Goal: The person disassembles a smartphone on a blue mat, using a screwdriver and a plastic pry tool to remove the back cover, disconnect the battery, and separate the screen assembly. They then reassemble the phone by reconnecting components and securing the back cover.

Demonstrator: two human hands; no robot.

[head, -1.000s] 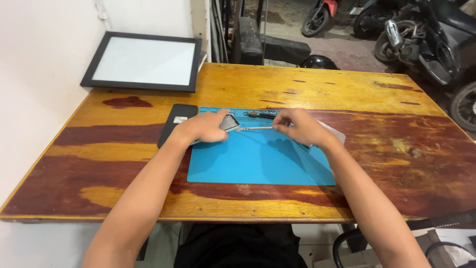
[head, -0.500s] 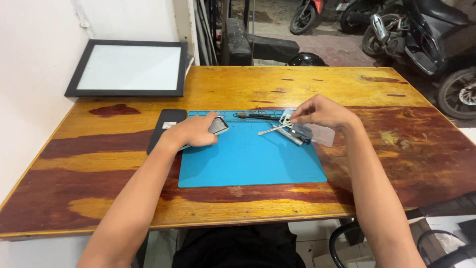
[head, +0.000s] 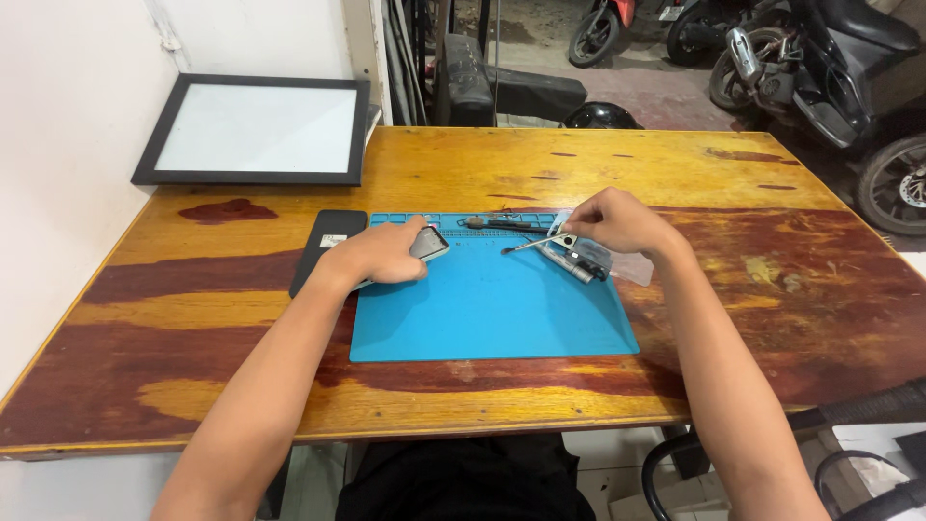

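While both forearms rest low over the counter, the scene reads as follows.

Left hand: the left hand (head: 381, 256) lies palm down on a small grey phone-like device (head: 427, 243) at the upper left part of the blue mat (head: 487, 314); its fingers are clenched over the device and press it flat, likely to stop it sliding on the mat.

Device: only 1 rounded corner shows past the knuckles; the rest is hidden under the hand.

Right hand: the right hand (head: 617, 222) pinches the rear end of thin metal tweezers (head: 535, 245); the tips point left toward the device and sit just above or on the mat, which of the 2 cannot be told.

Tool pouch: a clear plastic sleeve of dark tools (head: 584, 260) lies under the right hand at the mat's upper right edge, close by for reach.

Other tool: 1 dark screwdriver-like tool (head: 502, 226) lies along the mat's top edge, between the hands.

Black slab: a flat black case (head: 326, 249) sits just left of the mat, touching its edge.

Counter: worn wooden counter (head: 772, 280); a black-framed white panel (head: 256, 130) lies at its far left corner, well apart from the work.
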